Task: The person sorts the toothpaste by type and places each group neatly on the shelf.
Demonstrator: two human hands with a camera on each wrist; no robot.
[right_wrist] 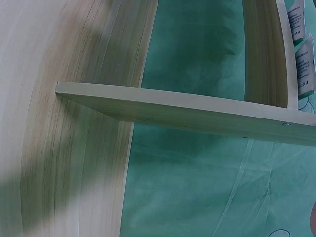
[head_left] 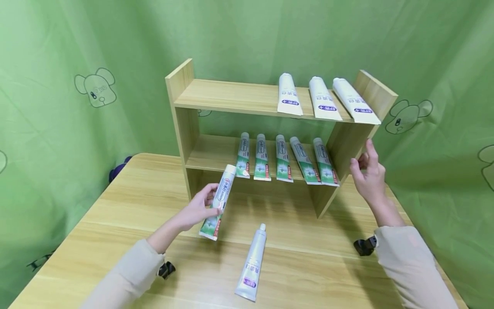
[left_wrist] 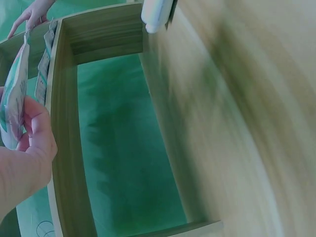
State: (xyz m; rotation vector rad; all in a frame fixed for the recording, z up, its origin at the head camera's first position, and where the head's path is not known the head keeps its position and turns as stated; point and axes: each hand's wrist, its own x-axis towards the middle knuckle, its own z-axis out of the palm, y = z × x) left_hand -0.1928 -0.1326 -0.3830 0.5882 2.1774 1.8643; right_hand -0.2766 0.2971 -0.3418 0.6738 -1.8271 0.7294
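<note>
My left hand (head_left: 198, 209) grips a green-and-white toothpaste tube (head_left: 221, 193), thumb across its front, cap pointing up. The tube is raised before the left part of a wooden two-tier shelf (head_left: 227, 92). In the left wrist view the held tube (left_wrist: 17, 94) shows edge-on, near the shelf board. My right hand (head_left: 370, 178) is at the shelf's right side panel, with index finger extended upward and thumb by the panel's front edge. Several green-and-white tubes (head_left: 283, 159) lie side by side on the lower tier. Three white tubes (head_left: 324, 98) lie at the right of the upper tier.
A white toothpaste tube (head_left: 252, 266) lies on the wooden table (head_left: 308, 266) in front of the shelf, cap toward it. Green curtains (head_left: 247, 38) hang behind and at both sides. A purple object (head_left: 117, 171) shows beyond the table's left edge.
</note>
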